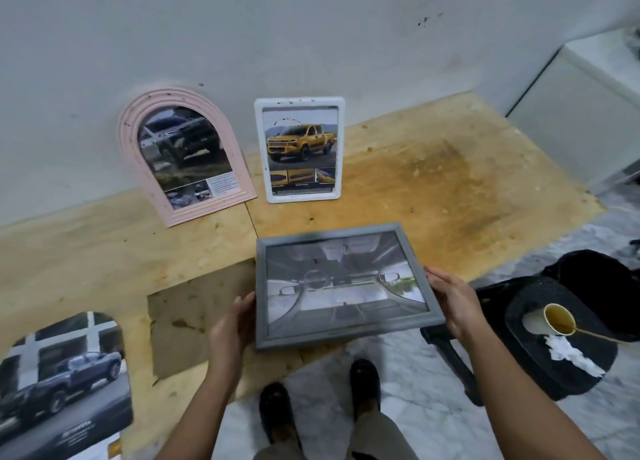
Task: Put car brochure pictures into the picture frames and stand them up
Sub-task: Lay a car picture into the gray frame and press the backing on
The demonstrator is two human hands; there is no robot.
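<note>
A grey rectangular frame (343, 285) with a car-interior picture in it is held face up over the front edge of the wooden board (433, 189). My left hand (230, 324) grips its left edge and my right hand (450, 300) grips its right edge. Against the wall stand a pink arched frame (183, 155) with a dark off-road car picture and a white frame (300, 150) with a yellow pickup picture. An arch-cut brochure picture of a blue pickup (62, 373) lies at the lower left.
A brown cardboard piece (194, 317) lies on the board left of my hands. A black stool (557, 335) at the right carries a gold cup and white paper scraps. My feet stand on the marble floor (415, 383). A white cabinet (588, 106) is at the far right.
</note>
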